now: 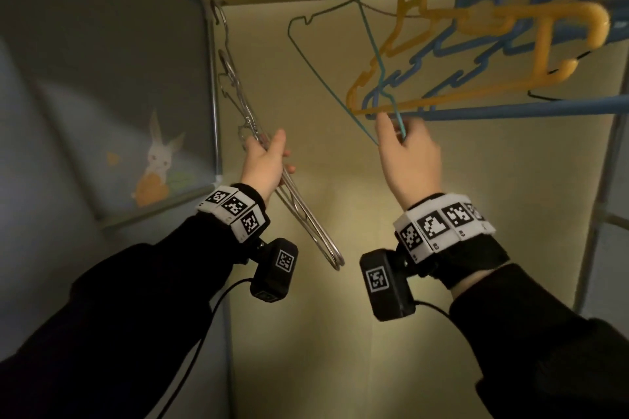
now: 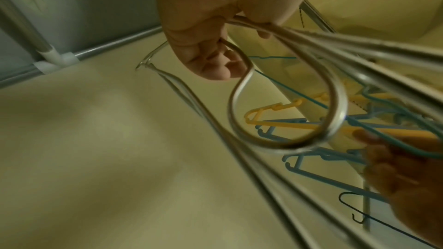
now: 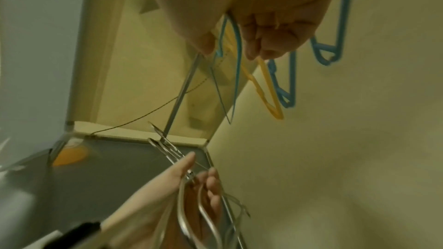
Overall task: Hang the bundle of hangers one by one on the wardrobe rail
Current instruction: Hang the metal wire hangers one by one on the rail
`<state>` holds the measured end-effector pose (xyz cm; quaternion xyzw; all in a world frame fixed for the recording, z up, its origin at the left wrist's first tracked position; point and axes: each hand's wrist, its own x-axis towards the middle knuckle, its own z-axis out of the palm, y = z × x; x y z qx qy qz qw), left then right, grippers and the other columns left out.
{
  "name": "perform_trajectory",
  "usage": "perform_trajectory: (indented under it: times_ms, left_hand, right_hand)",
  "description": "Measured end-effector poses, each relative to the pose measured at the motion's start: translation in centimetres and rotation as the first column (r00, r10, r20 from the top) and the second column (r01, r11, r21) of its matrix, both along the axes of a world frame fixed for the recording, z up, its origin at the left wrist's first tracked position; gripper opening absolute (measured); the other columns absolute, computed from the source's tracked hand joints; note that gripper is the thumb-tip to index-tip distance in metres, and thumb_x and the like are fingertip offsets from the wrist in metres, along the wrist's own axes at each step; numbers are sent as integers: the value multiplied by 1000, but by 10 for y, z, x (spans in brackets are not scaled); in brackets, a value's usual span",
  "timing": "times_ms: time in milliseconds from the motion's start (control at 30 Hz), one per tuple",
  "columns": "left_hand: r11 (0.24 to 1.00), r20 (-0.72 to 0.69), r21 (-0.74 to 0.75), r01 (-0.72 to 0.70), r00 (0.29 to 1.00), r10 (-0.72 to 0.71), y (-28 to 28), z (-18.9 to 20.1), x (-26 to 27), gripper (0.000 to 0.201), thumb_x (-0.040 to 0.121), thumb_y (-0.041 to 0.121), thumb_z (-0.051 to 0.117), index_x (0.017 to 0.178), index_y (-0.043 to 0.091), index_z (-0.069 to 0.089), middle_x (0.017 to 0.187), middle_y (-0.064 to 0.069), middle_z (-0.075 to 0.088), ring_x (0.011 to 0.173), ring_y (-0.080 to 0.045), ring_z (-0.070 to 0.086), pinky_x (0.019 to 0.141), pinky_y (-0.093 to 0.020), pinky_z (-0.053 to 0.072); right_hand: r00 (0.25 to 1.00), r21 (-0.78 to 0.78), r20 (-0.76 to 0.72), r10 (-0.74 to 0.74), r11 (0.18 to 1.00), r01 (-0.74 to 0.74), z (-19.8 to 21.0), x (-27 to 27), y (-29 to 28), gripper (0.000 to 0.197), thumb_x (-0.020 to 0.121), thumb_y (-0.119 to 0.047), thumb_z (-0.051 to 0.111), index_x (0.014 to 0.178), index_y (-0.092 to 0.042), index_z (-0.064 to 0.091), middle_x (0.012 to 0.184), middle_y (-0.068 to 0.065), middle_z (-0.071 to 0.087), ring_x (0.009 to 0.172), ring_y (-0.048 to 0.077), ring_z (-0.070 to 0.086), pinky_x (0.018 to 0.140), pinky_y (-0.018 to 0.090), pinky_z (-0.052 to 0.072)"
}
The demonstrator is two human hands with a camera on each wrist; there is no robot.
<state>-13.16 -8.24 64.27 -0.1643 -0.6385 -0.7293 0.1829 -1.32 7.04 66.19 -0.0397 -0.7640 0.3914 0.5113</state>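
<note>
I'm mid-hang: right hand (image 1: 408, 160) fingers pinching teal wire hanger (image 1: 326, 78) at frame centre; left hand (image 1: 265, 163) curled round metal hanger bundle (image 1: 303, 211). Next: release, draw one.

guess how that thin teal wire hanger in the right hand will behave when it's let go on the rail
The teal wire hanger looks very thin, so probably light and springy. Pinched by the right hand at one corner, it would likely swing and may catch the yellow hanger beside it.

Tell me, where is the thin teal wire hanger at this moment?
In the head view the teal wire hanger hangs right of centre, left of the yellow hangers; the right hand pinches its lower corner.
</note>
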Motion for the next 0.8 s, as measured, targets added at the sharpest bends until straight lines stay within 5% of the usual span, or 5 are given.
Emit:
perform_trajectory:
  times_ms: [133, 267, 367, 500, 800]
  left_hand:
    - [1000, -24, -16, -12, 1000, 12, -2, -3, 8, 38, 94, 40, 45, 121, 15, 36, 88, 7, 58, 59, -10, 55, 63, -28, 48]
    - [999, -57, -23, -31, 998, 30, 1, -9, 16, 29, 94, 33, 47, 113, 15, 35, 89, 4, 64, 52, -9, 51, 54, -24, 44]
    - [999, -57, -21, -34, 998, 33, 2, -13, 24, 28, 93, 32, 49, 107, 15, 33, 89, 5, 67, 47, -8, 51, 51, -24, 44]
    - [1000, -33, -21, -8, 999, 7, 1, -17, 32, 33, 92, 36, 52, 104, 17, 29, 98, -1, 68, 47, -8, 57, 51, -26, 46]
    - [997, 16, -68, 42, 999, -41, -8, -25, 50, 54, 87, 37, 60, 123, 5, 36, 109, -5, 65, 60, -6, 71, 46, -22, 53]
  right_hand:
    - [975, 53, 197, 100, 992, -112, -32, -10, -6, 49, 88, -57, 39, 100, -14, 60, 89, 0, 60, 84, 21, 57, 77, 31, 43]
    - [783, 36, 467, 411, 876, -481, -53, -9, -23, 46, 91, -49, 39, 100, -11, 62, 83, -2, 61, 72, 13, 57, 65, 26, 44]
    - [679, 84, 568, 466, 788, -610, -56, -5, -34, 36, 91, -46, 43, 97, -17, 62, 79, -7, 58, 68, 8, 52, 61, 22, 39]
    - [602, 79, 633, 487, 733, -676, -60, -6, -43, 27, 91, -29, 48, 83, -5, 58, 79, 8, 60, 63, 16, 50, 60, 27, 39]
    - [702, -42, 521, 485, 836, -547, -64, 5, -44, 49, 91, -49, 36, 55, -17, 46, 41, -5, 49, 32, 10, 44, 39, 15, 35]
